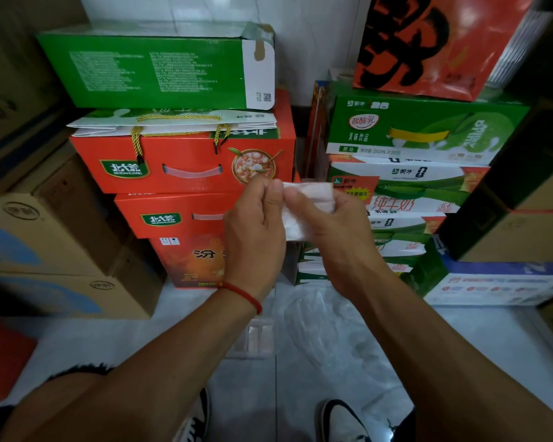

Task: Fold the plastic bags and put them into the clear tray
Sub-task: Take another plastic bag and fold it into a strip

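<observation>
A white plastic bag (307, 205), folded into a small flat packet, is held up in front of the stacked boxes. My left hand (256, 228) pinches its left edge with thumb and fingers. My right hand (336, 231) grips its right side, thumb on the front face. The clear tray (256, 338) lies on the floor below my left wrist, partly hidden by my forearm, with pale folded pieces inside. A loose clear plastic bag (326, 323) is spread on the floor to the right of the tray.
Red gift boxes (186, 161) are stacked at centre left and green milk cartons (412, 132) at centre right. Brown cardboard boxes (55, 247) line the left side. My two shoes (339, 419) stand on the white tiled floor at the bottom.
</observation>
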Tool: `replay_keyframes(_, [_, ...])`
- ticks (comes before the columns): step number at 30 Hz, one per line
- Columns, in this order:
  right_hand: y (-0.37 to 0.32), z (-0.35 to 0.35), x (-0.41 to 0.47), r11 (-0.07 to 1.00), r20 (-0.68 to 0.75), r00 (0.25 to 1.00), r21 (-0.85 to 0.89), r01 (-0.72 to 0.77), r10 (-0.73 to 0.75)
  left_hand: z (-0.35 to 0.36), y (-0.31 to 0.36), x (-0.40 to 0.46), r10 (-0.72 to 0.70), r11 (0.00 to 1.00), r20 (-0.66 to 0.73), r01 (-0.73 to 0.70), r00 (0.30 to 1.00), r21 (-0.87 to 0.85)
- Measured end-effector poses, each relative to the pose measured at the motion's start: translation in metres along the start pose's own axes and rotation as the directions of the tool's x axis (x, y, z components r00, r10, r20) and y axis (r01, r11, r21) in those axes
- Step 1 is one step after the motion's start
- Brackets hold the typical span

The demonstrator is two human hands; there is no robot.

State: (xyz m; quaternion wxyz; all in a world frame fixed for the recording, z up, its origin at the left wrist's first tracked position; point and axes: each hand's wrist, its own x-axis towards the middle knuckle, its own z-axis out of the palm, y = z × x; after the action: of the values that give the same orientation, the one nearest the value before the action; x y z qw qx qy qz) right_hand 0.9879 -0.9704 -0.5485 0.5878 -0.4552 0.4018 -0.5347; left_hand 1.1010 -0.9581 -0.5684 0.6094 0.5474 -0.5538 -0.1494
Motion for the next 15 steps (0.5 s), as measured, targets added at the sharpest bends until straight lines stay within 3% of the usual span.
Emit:
replay_keyframes(4, [0.000,-0.006,0.007,0.995,-0.105,0.990,-0.052,0.089,-0.094,-0.005,0.000,-0.002,-0.184,0.956,0.220,0.226,0.958,-0.187])
replay_keyframes(7, [0.000,-0.016,0.014,0.992,-0.172,0.979,-0.081,0.099,-0.112,-0.010,0.001,-0.006,-0.220,0.906,0.376,0.332,0.900,-0.263])
replay_keyframes(12, [0.000,-0.023,0.017,0.971,-0.161,0.970,-0.184,0.154,-0.184,-0.019,-0.001,0.001,-0.295,0.894,0.451,0.410,0.842,-0.180])
replay_keyframes(15, [0.003,-0.019,0.013,0.933,-0.059,0.965,-0.279,0.229,-0.254,-0.020,0.005,0.006,-0.370,0.789,0.439,0.526,0.819,-0.317])
